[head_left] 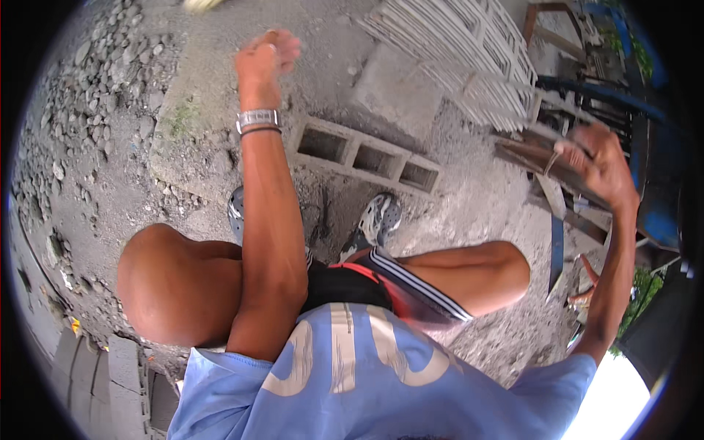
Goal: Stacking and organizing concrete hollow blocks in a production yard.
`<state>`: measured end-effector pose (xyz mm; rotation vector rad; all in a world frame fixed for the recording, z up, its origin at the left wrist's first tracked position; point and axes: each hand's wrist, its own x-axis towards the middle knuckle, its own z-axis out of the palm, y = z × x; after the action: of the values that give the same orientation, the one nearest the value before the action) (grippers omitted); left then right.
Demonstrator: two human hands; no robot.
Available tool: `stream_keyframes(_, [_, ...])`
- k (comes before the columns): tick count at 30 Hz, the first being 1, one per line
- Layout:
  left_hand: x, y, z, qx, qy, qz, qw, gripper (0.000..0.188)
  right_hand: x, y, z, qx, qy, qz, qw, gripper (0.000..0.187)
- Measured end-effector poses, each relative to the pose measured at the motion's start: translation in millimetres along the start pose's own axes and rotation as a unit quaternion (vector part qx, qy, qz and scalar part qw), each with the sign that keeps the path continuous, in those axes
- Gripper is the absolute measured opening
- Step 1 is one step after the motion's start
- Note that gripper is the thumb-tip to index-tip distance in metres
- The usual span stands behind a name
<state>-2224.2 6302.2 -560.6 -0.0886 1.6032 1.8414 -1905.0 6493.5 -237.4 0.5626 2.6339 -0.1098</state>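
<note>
Right hand (598,165) gripped the edge of a wooden board (539,158), fingers curled over it. Left hand (265,55) was raised, loosely closed and empty, above the concrete block (364,158).

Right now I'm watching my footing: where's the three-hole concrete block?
In the head view, the concrete block lies on the gravel ahead of the shoes, just right of the left forearm.

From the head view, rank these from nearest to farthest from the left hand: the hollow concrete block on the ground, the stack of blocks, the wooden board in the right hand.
From the left hand:
1. Hollow concrete block, on the ground just to its lower right.
2. Stack of blocks, farther right, at the top.
3. Wooden board, far right, gripped by the right hand.
</note>
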Motion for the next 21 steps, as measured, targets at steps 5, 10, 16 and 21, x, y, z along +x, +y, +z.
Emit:
stream_keyframes(5, [-2.9,-2.1,-15.1,-0.017,0.003,-0.009,1.000,0.030,-0.2,-32.4,-3.9,0.059,-0.010,-0.092,0.994,0.033])
stream_keyframes(10, [-12.7,-0.5,-3.4,-0.013,-0.021,-0.017,1.000,0.030,-10.4,7.4,-20.3,0.054,-0.060,0.091,0.993,0.037])
stream_keyframes(16, [-4.0,-3.4,-15.3,-0.010,0.003,-0.020,1.000,0.032,-31.5,-16.5,-6.2,0.121,-0.113,-0.018,0.986,0.034])
stream_keyframes(21, [-9.5,1.5,0.5,-0.008,-0.027,-0.009,1.000,0.033,-50.3,19.0,11.6,0.033,-0.144,0.188,0.971,0.028])
